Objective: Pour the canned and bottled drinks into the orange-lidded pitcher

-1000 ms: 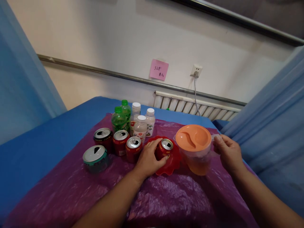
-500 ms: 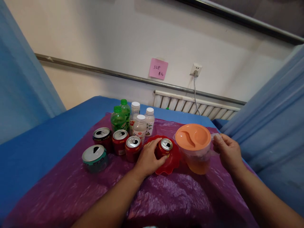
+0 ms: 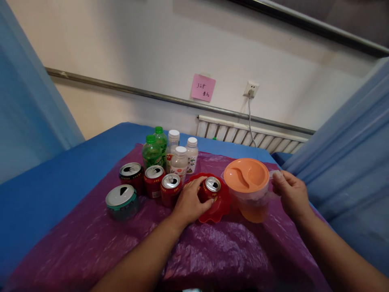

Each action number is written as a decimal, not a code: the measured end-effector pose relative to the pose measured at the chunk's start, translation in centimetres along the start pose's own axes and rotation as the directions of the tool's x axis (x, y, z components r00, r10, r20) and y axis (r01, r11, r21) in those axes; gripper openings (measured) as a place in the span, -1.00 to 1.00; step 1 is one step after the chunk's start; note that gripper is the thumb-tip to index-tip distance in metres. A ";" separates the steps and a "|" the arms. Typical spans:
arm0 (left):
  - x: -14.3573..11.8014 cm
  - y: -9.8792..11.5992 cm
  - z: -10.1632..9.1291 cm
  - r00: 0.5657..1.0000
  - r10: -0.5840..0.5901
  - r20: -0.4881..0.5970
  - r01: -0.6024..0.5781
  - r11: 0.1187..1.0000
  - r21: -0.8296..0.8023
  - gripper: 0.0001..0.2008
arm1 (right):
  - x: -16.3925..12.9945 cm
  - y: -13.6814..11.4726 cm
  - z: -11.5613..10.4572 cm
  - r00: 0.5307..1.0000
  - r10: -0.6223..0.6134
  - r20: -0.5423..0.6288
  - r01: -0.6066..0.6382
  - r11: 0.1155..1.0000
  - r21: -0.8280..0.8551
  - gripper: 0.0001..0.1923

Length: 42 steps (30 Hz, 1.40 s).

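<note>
Your can [image 3: 209,190] is red with yellow characters and a silver top; the dish [image 3: 220,209] under it is red too. Your clear jug [image 3: 253,198] wears an orange lid [image 3: 257,172] over amber liquid [image 3: 254,214]. Beyond, you have 2 green bottles [image 3: 152,155], 3 white-capped bottles [image 3: 192,157] (1 bears a plant print), and a purple sheet [image 3: 212,255].

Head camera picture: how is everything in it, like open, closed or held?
Red metal can: opened, held in left hand.
Clear plastic jug with orange lid: lidded, amber liquid inside, right hand on handle.
Three other red metal cans: opened, upright.
Teal silver-topped can: opened, upright.
Two green plastic bottles: capped, upright.
Three clear white-capped bottles: closed, upright.
White wall socket: plug in.
</note>
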<state>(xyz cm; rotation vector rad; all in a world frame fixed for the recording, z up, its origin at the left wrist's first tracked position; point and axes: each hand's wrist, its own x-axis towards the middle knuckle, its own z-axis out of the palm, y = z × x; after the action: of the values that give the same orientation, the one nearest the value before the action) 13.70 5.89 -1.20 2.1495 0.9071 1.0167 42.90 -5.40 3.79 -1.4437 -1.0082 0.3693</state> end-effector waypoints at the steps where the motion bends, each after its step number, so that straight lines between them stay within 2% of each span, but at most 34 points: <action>1: 0.0 0.0 0.0 1.000 -0.004 0.002 0.004 1.000 0.000 -0.41 | 0.0 0.0 0.0 1.000 0.005 -0.002 -0.005 1.000 0.006 -0.50; 30: -0.1 -0.1 0.1 1.000 0.005 -0.007 -0.005 1.000 -0.008 -0.40 | 0.1 0.3 -0.1 1.000 0.021 -0.001 -0.021 1.000 0.023 -0.52; 42: 0.0 0.2 0.0 1.000 -0.011 -0.013 0.011 1.000 -0.019 -0.41 | -0.1 -0.4 0.1 1.000 -0.012 -0.008 0.011 1.000 -0.016 -0.52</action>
<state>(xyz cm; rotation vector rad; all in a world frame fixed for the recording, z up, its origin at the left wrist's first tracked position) 13.75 5.76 -1.09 2.1222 0.9106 1.0317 42.59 -5.45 4.07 -1.4519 -1.0144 0.3476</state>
